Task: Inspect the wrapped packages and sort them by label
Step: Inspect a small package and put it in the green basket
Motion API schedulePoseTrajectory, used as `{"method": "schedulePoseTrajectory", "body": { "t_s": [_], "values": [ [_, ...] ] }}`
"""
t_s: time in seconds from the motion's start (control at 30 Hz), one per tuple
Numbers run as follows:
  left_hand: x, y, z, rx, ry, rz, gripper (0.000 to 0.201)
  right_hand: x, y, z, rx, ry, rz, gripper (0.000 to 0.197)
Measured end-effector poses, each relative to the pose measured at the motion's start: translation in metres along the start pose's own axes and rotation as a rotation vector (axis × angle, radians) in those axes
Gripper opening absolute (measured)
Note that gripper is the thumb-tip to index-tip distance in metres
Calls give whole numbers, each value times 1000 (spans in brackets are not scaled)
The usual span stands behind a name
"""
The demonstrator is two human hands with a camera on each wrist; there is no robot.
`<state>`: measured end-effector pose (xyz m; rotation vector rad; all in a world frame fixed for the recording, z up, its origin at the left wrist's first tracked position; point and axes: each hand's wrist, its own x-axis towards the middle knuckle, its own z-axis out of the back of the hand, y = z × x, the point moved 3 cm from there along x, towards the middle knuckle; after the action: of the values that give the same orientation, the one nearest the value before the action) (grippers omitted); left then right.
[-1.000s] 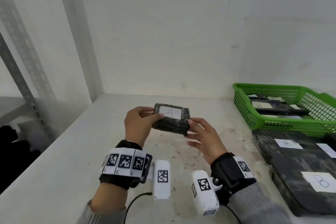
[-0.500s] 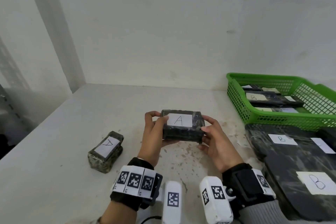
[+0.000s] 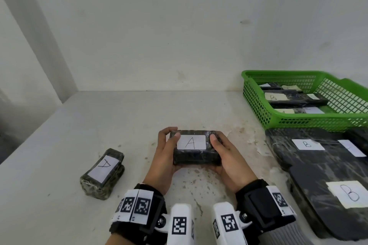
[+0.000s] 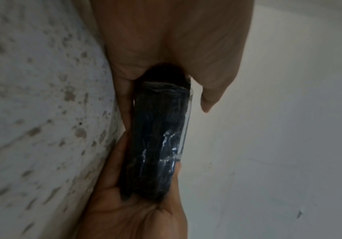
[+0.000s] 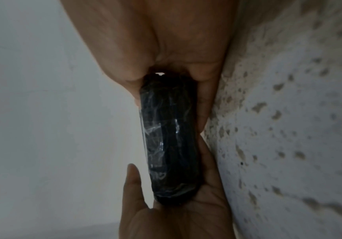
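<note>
A black wrapped package (image 3: pixel 196 157) with a white label reading A sits level between both hands, just above the speckled table (image 3: pixel 139 109). My left hand (image 3: pixel 166 153) grips its left end, thumb on top beside the label. My right hand (image 3: pixel 226 157) grips the right end the same way. The left wrist view shows the package's dark side (image 4: pixel 157 142) with fingers under it and a thumb over it; the right wrist view shows the same package (image 5: pixel 170 137). A second, greenish-wrapped package (image 3: pixel 102 177) labelled A lies on the table to the left.
A green plastic basket (image 3: pixel 256 101) at the back right holds several dark packages, one labelled B. Flat black wrapped packages (image 3: pixel 310 165) with B labels lie stacked in front of it. A white wall rises behind the table.
Both hands have brought the A package down and nearer to me, tilting it flatter with its label up. The head view dropped, so the second A package on the left came into sight.
</note>
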<state>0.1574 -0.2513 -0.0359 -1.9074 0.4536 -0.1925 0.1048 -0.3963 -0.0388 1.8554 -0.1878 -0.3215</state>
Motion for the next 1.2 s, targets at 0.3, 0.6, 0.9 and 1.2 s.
{"method": "schedulePoseTrajectory", "body": {
  "t_s": [0.3,0.6,0.9,1.2],
  "values": [
    [-5,1,-1,135,-44,-140,11,-4,2,-3,-53,-37,76,36],
    [-7,0,-2,209,-50,-163,14,-6,4,-6,-100,-70,125,32],
    [-8,0,-4,171,5,-162,2,-8,0,-3,-92,-103,153,13],
    [-8,3,-6,141,32,-117,7,-9,-1,-1,-105,-163,171,16]
  ]
}}
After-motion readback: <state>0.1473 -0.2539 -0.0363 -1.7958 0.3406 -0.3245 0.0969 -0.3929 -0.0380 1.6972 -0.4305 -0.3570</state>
